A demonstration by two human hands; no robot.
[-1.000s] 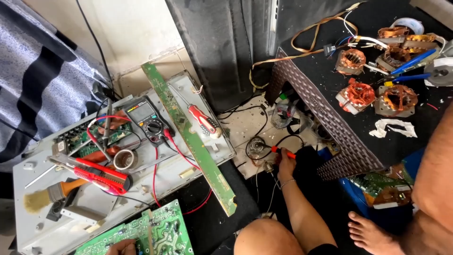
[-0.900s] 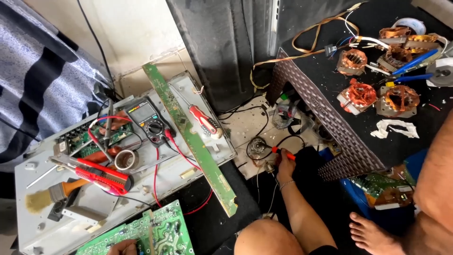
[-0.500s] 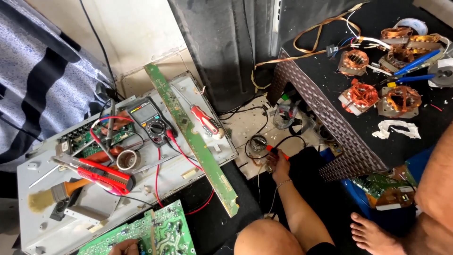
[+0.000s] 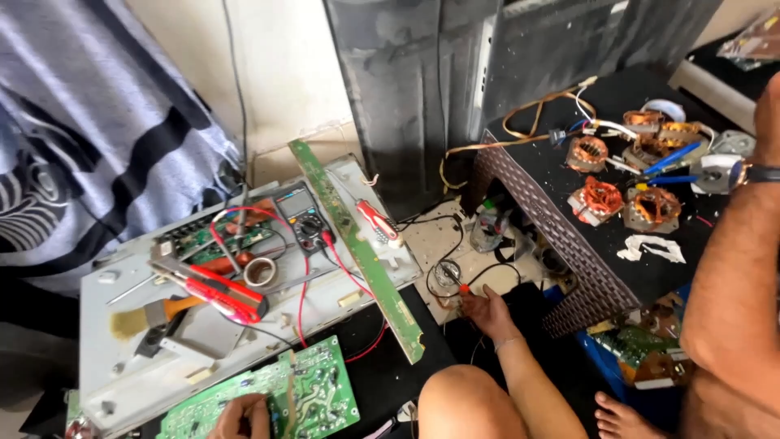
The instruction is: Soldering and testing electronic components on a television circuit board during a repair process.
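**One hand down among the floor wires, the other raised over the motor coils**

The left hand (image 4: 487, 310) reaches down to the floor beside a bent knee (image 4: 471, 402). Its fingers are loosely curled at a tangle of black wires (image 4: 455, 276). A small orange-red tip (image 4: 464, 289) lies right at the fingertips, but whether they pinch it or only touch it cannot be told. A thin band circles that wrist.

The right hand (image 4: 769, 106) is raised at the right edge of the view and is mostly cut off, so I cannot tell whether it is spread or closed. The wrist below it wears a watch (image 4: 751, 172), and the forearm hangs over the black tabletop (image 4: 552, 195). On that tabletop, near the watch, lie several copper-wound motor coils (image 4: 601, 199), blue-handled pliers (image 4: 670, 158) and a scrap of white paper (image 4: 650, 246).

Left of the floor wires, a grey metal panel (image 4: 122, 358) lies flat. A long narrow green circuit strip (image 4: 357, 244) slants across it, with a red-handled screwdriver (image 4: 378, 221) just beside the strip. A multimeter (image 4: 302, 215) sits on the panel with its red lead looping away, and near it are a roll of tape (image 4: 260, 272), red-handled cutters (image 4: 215, 293) and a paintbrush (image 4: 138, 321).

At the bottom edge another hand (image 4: 237, 416) rests on a green circuit board (image 4: 325, 390). A bare foot (image 4: 617, 416) shows at the lower right.
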